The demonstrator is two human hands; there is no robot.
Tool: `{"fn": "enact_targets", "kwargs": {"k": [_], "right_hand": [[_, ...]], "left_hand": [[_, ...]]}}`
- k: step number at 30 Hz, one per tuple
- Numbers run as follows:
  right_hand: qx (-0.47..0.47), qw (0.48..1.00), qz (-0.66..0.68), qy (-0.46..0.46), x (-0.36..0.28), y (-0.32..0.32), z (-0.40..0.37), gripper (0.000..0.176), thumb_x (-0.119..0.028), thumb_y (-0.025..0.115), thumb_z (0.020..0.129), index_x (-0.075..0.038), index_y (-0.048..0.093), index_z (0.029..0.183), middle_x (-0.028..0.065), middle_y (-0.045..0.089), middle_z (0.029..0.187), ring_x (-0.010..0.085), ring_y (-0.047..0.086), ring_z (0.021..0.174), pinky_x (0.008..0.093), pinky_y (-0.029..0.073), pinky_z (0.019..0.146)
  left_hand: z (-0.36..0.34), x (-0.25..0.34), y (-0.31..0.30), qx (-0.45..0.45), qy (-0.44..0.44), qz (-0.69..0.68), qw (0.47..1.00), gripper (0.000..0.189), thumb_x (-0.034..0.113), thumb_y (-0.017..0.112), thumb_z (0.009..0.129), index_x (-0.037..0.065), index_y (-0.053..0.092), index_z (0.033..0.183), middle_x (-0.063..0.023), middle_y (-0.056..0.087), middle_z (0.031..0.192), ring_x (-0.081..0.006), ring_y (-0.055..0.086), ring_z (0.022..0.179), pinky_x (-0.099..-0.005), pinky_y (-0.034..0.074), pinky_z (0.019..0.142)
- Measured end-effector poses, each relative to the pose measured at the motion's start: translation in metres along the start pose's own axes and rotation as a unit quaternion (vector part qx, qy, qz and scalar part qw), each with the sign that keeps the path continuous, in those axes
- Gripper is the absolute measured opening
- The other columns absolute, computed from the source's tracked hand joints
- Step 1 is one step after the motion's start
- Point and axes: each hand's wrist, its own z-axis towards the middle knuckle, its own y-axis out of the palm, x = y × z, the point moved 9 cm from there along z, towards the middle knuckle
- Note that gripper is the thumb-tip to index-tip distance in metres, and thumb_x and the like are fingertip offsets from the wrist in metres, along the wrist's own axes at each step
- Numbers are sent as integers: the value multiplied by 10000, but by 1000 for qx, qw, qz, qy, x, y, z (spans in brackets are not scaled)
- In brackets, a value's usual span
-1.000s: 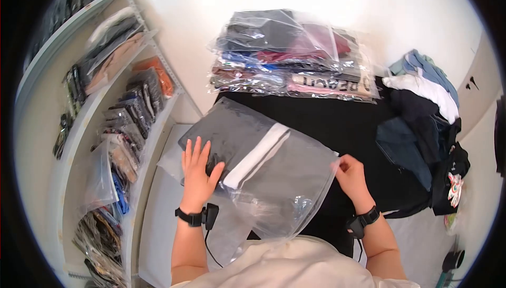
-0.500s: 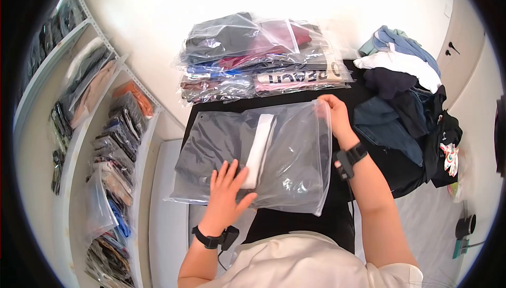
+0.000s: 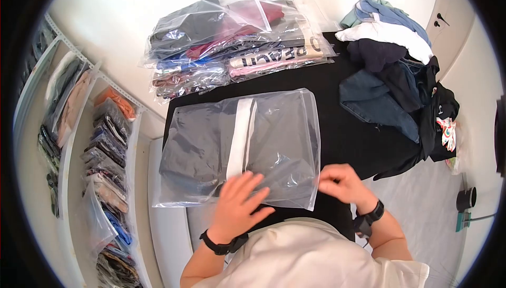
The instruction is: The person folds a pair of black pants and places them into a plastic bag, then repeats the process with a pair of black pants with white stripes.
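White wall (image 3: 121, 19) behind, washed out bright toward the top. Black table (image 3: 348, 130) at centre. White shelving (image 3: 100, 74) along the left side, packed with bagged garments. Pale grey floor (image 3: 421, 219) at right. Beige door (image 3: 448, 24) far right.

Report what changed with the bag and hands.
The clear bag with the grey garment, lifted at its right edge before, now lies flat on the black table. The right hand went from the far right corner to the near one; the left hand slid to the bag's near edge. The stack of bagged clothes and loose pile stayed.
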Motion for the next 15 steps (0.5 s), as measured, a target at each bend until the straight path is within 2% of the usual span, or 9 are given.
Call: {"fn": "enact_targets", "kwargs": {"k": [1, 3, 4, 5, 6, 9, 12, 14, 15], "right_hand": [[-18, 1000, 4, -8, -5, 8, -6, 219, -168, 766, 816, -39, 673, 967, 26, 612, 750, 77, 524, 621, 235, 425, 549], [-15, 999, -8, -44, -20, 22, -12, 314, -202, 850, 721, -59, 674, 938, 16, 582, 735, 104, 488, 584, 255, 391, 499], [-8, 997, -53, -52, -25, 26, -13, 283, -195, 836, 727, -71, 676, 923, 24, 591, 746, 150, 512, 559, 279, 409, 493], [22, 990, -93, -103, -35, 29, -11, 252, -174, 819, 737, -75, 678, 922, 33, 593, 748, 173, 528, 557, 295, 419, 489], [52, 978, -132, -154, -43, 31, -12, 223, -153, 802, 748, -80, 681, 920, 42, 595, 750, 196, 543, 556, 311, 428, 485], [46, 964, -209, -158, -40, 36, -23, 151, -113, 766, 769, -86, 690, 896, 50, 608, 753, 233, 564, 557, 332, 442, 486], [25, 972, -186, -143, -43, 32, -26, 98, -87, 744, 789, -76, 697, 874, 53, 603, 704, 228, 563, 541, 326, 435, 478], [60, 985, -130, -101, -42, 12, -23, 71, -75, 736, 795, -62, 700, 855, 68, 588, 655, 239, 547, 520, 323, 423, 474], [19, 988, -138, -67, -32, 10, -23, 80, -80, 710, 842, -32, 681, 900, 68, 623, 657, 191, 604, 562, 281, 458, 498]], "left_hand": [[4, 14, 3, -3, 17, 10, 1000, 452, 283, 833, 666, 135, 680, 1064, -50, 620, 1234, -267, 540, 1182, -447, 397, 983], [6, 22, 19, -8, 45, 2, 999, 424, 263, 822, 682, 135, 679, 1060, -37, 628, 1199, -253, 553, 1149, -431, 409, 964], [8, 29, 24, -12, 73, -4, 997, 396, 244, 811, 698, 136, 678, 1055, -25, 636, 1163, -238, 567, 1115, -415, 422, 945], [12, 31, 23, 8, 71, -9, 997, 319, 193, 785, 725, 132, 684, 1022, -6, 644, 1074, -215, 589, 1018, -381, 439, 892], [13, 30, 25, 8, 71, -7, 997, 319, 193, 785, 725, 132, 684, 1022, -6, 644, 1074, -215, 589, 1018, -381, 439, 892], [17, 29, 25, 25, 90, 12, 996, 272, 162, 775, 729, 123, 692, 985, -2, 645, 978, -205, 592, 933, -373, 445, 845], [20, 31, 20, 35, 97, 2, 995, 214, 118, 759, 716, 82, 675, 910, -6, 618, 859, -187, 584, 835, -356, 449, 782], [22, 25, 8, 84, 57, -37, 994, 185, 119, 768, 708, 92, 654, 850, 3, 587, 772, -192, 568, 773, -346, 436, 739], [25, 27, 9, 85, 57, -36, 994, 185, 119, 768, 708, 92, 654, 850, 3, 587, 772, -192, 568, 773, -346, 436, 739]]}}
